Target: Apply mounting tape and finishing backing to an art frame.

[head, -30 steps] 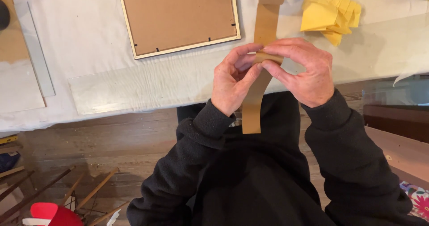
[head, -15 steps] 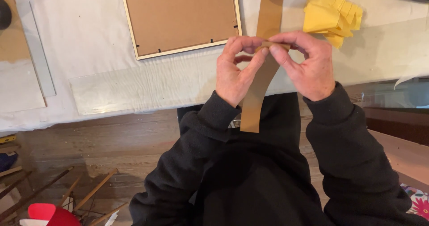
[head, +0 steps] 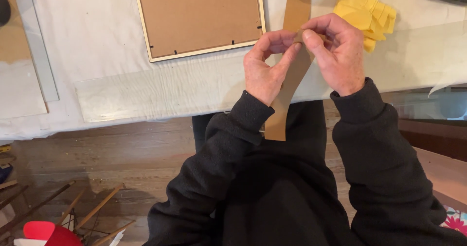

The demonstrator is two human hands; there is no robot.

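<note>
Moved since half a second ago: both hands slightly raised toward the far side of the table, pinch point shifted a little along the strip; strip's loose end hanging as before.

Left hand [head: 266, 71]: thumb and forefinger closed on brown paper tape strip [head: 287, 93], other fingers curled loosely behind it. Held from the left so the strip stays taut across the pinch.

Right hand [head: 338, 51]: thumb and forefinger pinching the same strip just beside the left's grip, nails pressed in, apparently to tear or fold at that spot.

Strip: running from the table's far edge down over the near edge, free end dangling in front of the black sweater.

Picture frame [head: 199, 20]: face down near the far edge, backing board up, presumably awaiting tape.

Yellow cloth [head: 367, 15]: bunched by the far right corner, clear of the hands.

Clear sheet [head: 146, 93]: flat along the near edge of the white-covered table [head: 97, 42].
</note>
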